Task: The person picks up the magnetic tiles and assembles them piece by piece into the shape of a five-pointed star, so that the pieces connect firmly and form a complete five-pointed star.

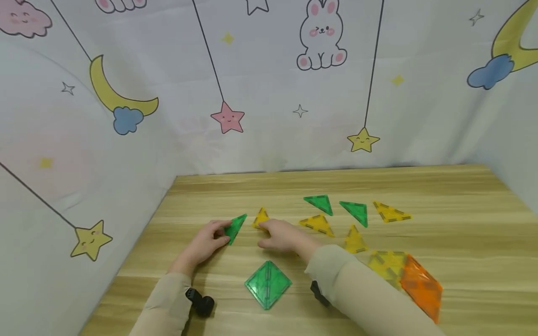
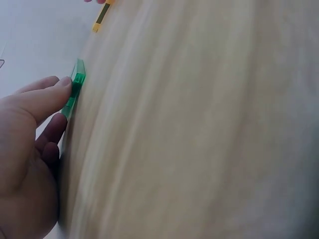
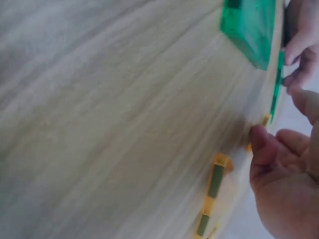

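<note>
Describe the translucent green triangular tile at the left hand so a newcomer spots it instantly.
On the light wood-grain tabletop, look toward the left, where the left hand grips a translucent green plastic triangle. Unlike the other green tiles, it is in a hand.

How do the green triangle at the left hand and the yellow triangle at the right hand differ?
The green triangle is held by the left hand; the yellow triangle has its near part covered by the right hand. In the head view, the green triangle's far tip leans rightward, while the yellow triangle's points nearly straight ahead. Both are triangular tiles.
</note>
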### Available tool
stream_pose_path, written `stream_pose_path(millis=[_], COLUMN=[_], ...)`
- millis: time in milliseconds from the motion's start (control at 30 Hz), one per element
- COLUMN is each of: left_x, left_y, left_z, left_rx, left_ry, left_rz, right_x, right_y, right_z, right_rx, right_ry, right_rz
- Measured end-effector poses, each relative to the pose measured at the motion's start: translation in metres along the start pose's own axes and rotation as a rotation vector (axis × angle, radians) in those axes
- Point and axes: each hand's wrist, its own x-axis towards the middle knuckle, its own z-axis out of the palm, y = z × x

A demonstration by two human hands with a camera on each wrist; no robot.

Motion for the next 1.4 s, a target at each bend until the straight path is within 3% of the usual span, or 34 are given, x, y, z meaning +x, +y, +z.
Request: stream_pose_path(millis=[267,567,833,1167,1400], left_x=[0.005,0.002,0.003,0.002,0.001], left_y=[0.001,0.003,0.004,0.011,0.011], left_z=[0.004,0.010,0.013,0.013,0.011], left_rx=[0.001,0.016,0.043,0.088,0.113], left_ry=[0.004,-0.006,-0.005,-0.005,0.000], left_rz=[-0.018,-0.001,0.002,0.000,0.001], right_x=[-0.009,-0.011,-0.011,-0.012,-0.001], right_y=[0.010,0.014,0.019,0.017,0.008], right_z=[0.002,0.003,0.006,0.006,0.009], right_rx=[-0.023,-0.052,-0.013,-0.136,-0.212], right_ry=[0.054,0.105,0.153,0.141,0.100], right_rz=[-0.047,-0.018,0.029,0.023,0.011])
